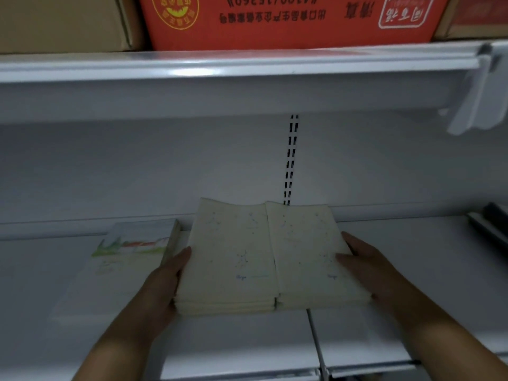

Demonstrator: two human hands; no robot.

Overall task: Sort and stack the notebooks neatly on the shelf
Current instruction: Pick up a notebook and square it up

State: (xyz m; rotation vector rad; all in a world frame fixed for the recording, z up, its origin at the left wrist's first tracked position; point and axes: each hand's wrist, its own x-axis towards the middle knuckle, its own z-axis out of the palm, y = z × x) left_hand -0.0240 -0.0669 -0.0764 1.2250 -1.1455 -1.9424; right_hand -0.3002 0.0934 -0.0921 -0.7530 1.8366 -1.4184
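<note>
Two stacks of cream notebooks with faint blue constellation drawings lie side by side on the white shelf (247, 342). The left stack (228, 257) and the right stack (305, 251) touch along their inner edges. My left hand (165, 284) presses flat against the outer left side of the left stack. Against the outer right side of the right stack rests my right hand (365, 262), its thumb lying on the top cover. Left of these lies another stack of notebooks (132, 246) with a green and red landscape cover.
An upper shelf (247, 67) overhangs close above, carrying a red carton (288, 20) and brown cardboard boxes (63, 20). A slotted upright (291, 158) runs down the back wall. Dark items (492, 224) sit at the far right. A seam (316, 342) divides the shelf boards.
</note>
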